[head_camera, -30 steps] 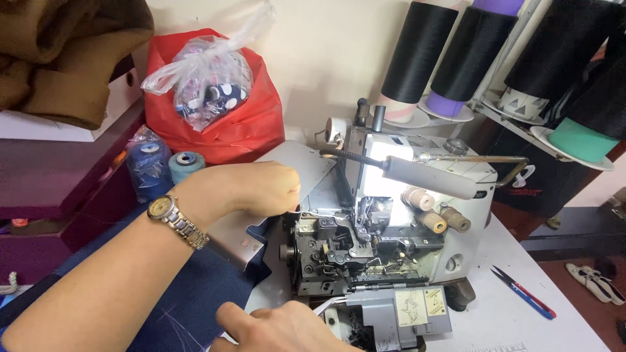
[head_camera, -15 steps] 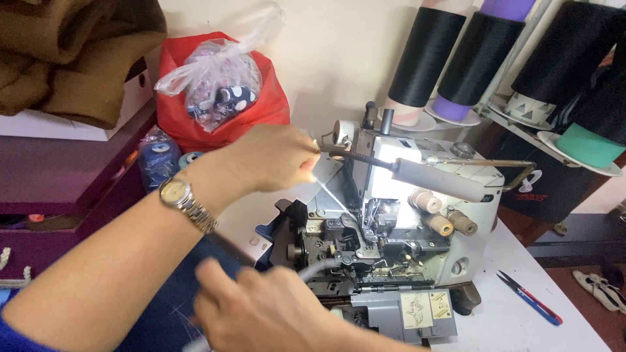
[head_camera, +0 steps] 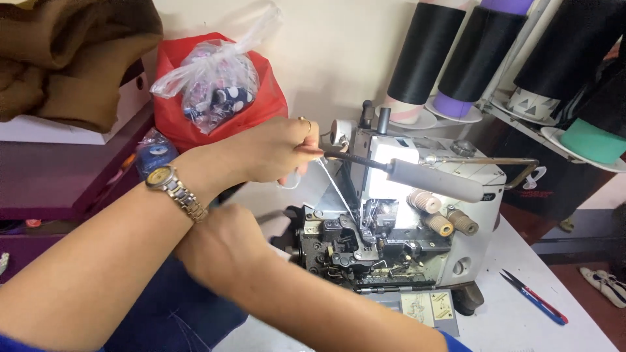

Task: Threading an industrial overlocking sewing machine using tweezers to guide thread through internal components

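Overlock machine (head_camera: 417, 221), white and grey, at centre of the worktop (head_camera: 515, 319), its lamp lit over the needle area.

Your left hand (head_camera: 274, 153), wristwatch (head_camera: 175, 190) on the wrist, is raised at 10 o'clock from the machine. Its fingers (head_camera: 306, 148) are pinched shut on a white thread (head_camera: 338, 190), which runs taut down toward 5 o'clock into the needle area.

Your right hand (head_camera: 218, 244) crosses under the left forearm, at 9 o'clock from the machine and just beside its open front. It is blurred; you cannot tell how far its fingers are open or whether they hold anything.

Dark blue cloth (head_camera: 176, 313) lies below both arms at 7 o'clock.

Thread cones (head_camera: 456, 58), black and purple, stand on a rack at 1 o'clock. Red bag (head_camera: 261, 104) with a clear plastic bag (head_camera: 215, 85) on it sits at 11 o'clock. Snips (head_camera: 533, 297) with red and blue handles lie on the worktop at 4 o'clock.
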